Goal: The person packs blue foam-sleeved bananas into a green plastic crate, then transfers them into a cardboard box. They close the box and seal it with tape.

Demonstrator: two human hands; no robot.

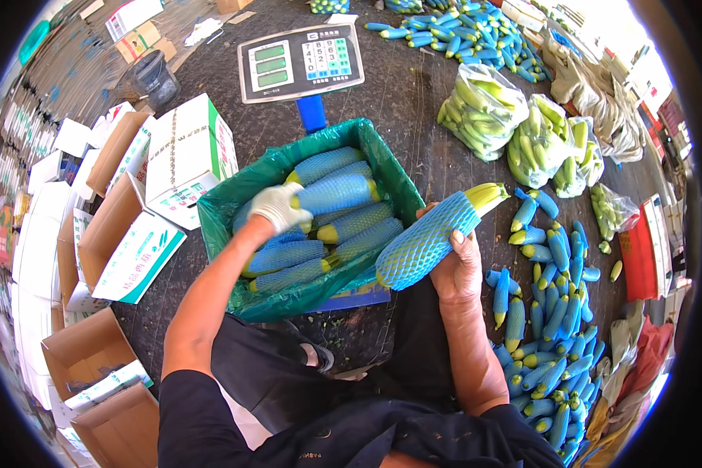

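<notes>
My right hand (pixel 459 263), bare, grips a large zucchini (pixel 430 240) in blue foam netting. It is tilted, with its pale stem end up to the right, beside the right wall of a carton (pixel 395 169) lined with green plastic film. Inside the carton several netted zucchini (pixel 357 243) lie side by side. My left hand (pixel 278 207), in a white knit glove, is closed around the left end of another netted zucchini (pixel 339 193) on top of these. The carton rests on the blue platform (pixel 357 298) of a scale.
The scale's display panel (pixel 301 61) stands behind the carton. Printed cartons (pixel 190 158) and open cartons (pixel 90 351) are at the left, near a black bucket (pixel 155 79). Netted zucchini (pixel 556 327) lie heaped at the right, below clear bags of bare zucchini (pixel 485 111). Another heap (pixel 474 35) lies farther back.
</notes>
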